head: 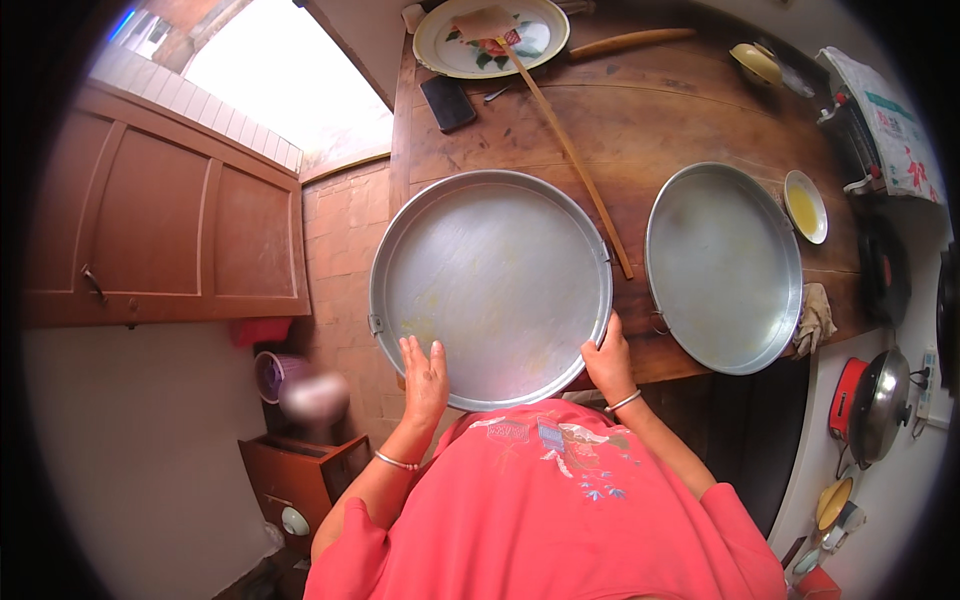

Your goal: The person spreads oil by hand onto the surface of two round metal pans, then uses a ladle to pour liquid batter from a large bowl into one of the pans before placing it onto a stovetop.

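A large round metal pan [495, 270] lies before me at the table's front edge, close against my red shirt. Yellowish smears show on its floor towards the lower left. My left hand [425, 382] reaches over the near left rim, fingers stretched out over the pan's floor; whether the fingertips touch it is hard to tell. On the near right side, my right hand [609, 360] grips the rim. To the right is a second round metal pan [724, 262], with a shiny, wet-looking floor. Beyond it stands a small white bowl [805, 210] of yellow liquid.
A long wooden stick [574, 154] slants from a floral enamel tray [450, 56] towards the first pan. A smartphone [448, 103] lies near the tray, and a wooden rolling pin [630, 43] is further back. Beside the second pan is a crumpled cloth [814, 319]. A lidded pan [879, 409] stands at right.
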A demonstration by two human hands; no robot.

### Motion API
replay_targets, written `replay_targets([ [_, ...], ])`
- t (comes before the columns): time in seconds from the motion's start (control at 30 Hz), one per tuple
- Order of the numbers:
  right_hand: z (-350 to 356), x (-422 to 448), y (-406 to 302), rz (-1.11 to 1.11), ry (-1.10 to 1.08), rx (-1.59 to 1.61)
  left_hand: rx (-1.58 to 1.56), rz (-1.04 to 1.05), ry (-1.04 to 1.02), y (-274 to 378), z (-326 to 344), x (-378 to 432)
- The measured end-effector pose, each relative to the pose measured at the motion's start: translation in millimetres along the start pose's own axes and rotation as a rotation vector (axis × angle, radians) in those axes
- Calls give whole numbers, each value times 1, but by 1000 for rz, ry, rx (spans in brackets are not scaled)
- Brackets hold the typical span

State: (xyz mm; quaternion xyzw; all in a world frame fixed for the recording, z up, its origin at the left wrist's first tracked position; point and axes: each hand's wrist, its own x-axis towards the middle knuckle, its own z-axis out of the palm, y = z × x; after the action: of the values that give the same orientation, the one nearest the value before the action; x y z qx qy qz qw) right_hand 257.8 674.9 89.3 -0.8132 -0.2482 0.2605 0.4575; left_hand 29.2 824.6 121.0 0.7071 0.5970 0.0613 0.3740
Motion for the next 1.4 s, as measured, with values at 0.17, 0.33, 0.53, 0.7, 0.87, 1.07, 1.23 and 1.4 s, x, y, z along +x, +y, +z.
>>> replay_targets([
  [0.17, 1, -2, 5, -26, -7, 26, -142, -225, -91, 12, 22, -14],
  [0.33, -1, 0, 7, -22, -33, 17, 155, -66, 178, -10, 51, 46],
  [0.53, -1, 1, 5, -22, -46, 74, 322, -33, 253, 25, 39, 143],
  [0.7, 2, 1, 7, -36, -37, 41, 387, 467, 118, 77, 69, 171],
  [0.87, -4, 2, 6, 8, -70, 50, 499, 1034, -300, 110, 104, 81],
  [1.07, -2, 0, 1, 56, -40, 24, 574, 533, -46, 10, 30, 67],
  [1.23, 2, -1, 3, 11, -32, 37, 530, 368, 160, 16, 33, 97],
  [1.4, 3, 1, 10, 59, -36, 12, 632, 871, -328, 49, 43, 53],
])
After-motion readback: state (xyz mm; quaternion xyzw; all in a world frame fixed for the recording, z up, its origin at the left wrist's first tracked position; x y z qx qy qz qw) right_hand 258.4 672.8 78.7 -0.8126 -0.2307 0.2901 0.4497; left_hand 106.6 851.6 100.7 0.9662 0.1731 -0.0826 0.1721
